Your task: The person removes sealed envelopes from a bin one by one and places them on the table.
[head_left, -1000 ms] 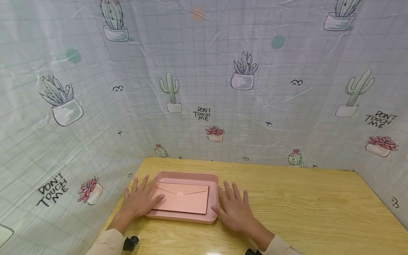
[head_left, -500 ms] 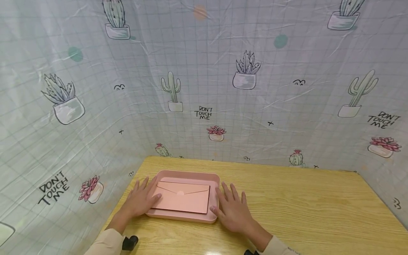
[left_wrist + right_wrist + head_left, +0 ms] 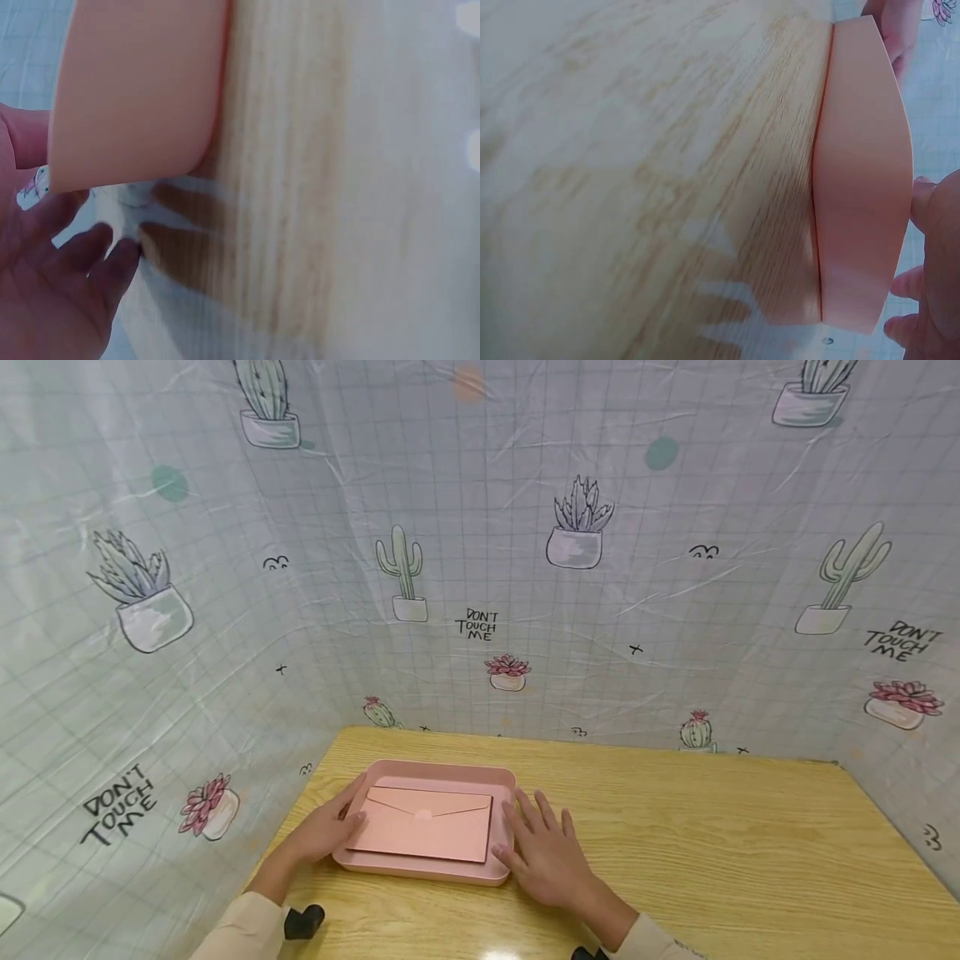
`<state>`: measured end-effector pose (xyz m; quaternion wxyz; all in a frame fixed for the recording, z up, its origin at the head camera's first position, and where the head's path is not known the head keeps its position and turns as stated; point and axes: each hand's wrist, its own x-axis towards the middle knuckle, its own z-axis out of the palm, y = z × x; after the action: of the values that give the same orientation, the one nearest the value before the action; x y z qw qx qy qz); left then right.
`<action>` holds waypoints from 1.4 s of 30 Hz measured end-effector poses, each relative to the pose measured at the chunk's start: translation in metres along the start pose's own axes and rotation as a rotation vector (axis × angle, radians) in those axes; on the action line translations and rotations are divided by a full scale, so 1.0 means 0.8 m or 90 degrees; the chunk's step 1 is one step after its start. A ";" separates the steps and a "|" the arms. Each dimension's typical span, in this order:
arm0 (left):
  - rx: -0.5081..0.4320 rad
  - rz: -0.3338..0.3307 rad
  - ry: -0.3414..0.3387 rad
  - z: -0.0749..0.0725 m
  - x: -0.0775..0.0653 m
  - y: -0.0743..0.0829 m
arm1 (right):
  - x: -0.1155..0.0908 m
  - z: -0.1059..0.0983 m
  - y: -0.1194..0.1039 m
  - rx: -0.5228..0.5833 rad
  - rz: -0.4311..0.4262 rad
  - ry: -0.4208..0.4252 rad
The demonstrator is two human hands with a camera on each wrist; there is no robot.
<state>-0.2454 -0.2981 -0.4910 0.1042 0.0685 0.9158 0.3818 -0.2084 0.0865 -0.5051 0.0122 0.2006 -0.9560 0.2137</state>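
Observation:
A shallow pink tray (image 3: 422,870) with rounded corners sits on the left part of the table. Inside it lies a flat pink envelope (image 3: 427,839), its flap side with a pale round seal facing up. My left hand (image 3: 321,837) holds the tray's left side, thumb over the rim and fingers along the outside. In the left wrist view, the loosely bent fingers (image 3: 112,266) are beside the tray's corner. At the right side, my right hand (image 3: 551,860) has its fingers spread, with the thumb by the rim. The right wrist view shows the tray's outer wall (image 3: 862,180) against that hand.
The wood-grain table (image 3: 720,852) extends to the right of the tray. A curtain (image 3: 637,610) printed with cacti and lettering hangs behind it and on both sides. Black wrist mounts (image 3: 303,922) show beneath the cream sleeves (image 3: 243,931).
My left hand's fingers were spread flat over the tray's left edge; now they have drawn down around its side. The tray's left edge shows more. The right hand has barely moved.

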 end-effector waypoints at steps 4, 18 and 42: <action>-0.092 0.001 -0.034 -0.006 0.001 0.001 | 0.000 -0.001 -0.001 -0.009 -0.008 -0.003; -0.169 -0.027 -0.053 -0.013 0.006 -0.002 | 0.002 -0.004 0.001 -0.012 -0.019 -0.011; -0.159 -0.053 -0.024 0.001 0.010 0.003 | 0.014 -0.008 -0.014 0.030 -0.046 0.024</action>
<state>-0.2526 -0.2947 -0.4909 0.1450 0.0237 0.8611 0.4868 -0.2148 0.0756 -0.4934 0.0332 0.2314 -0.9424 0.2393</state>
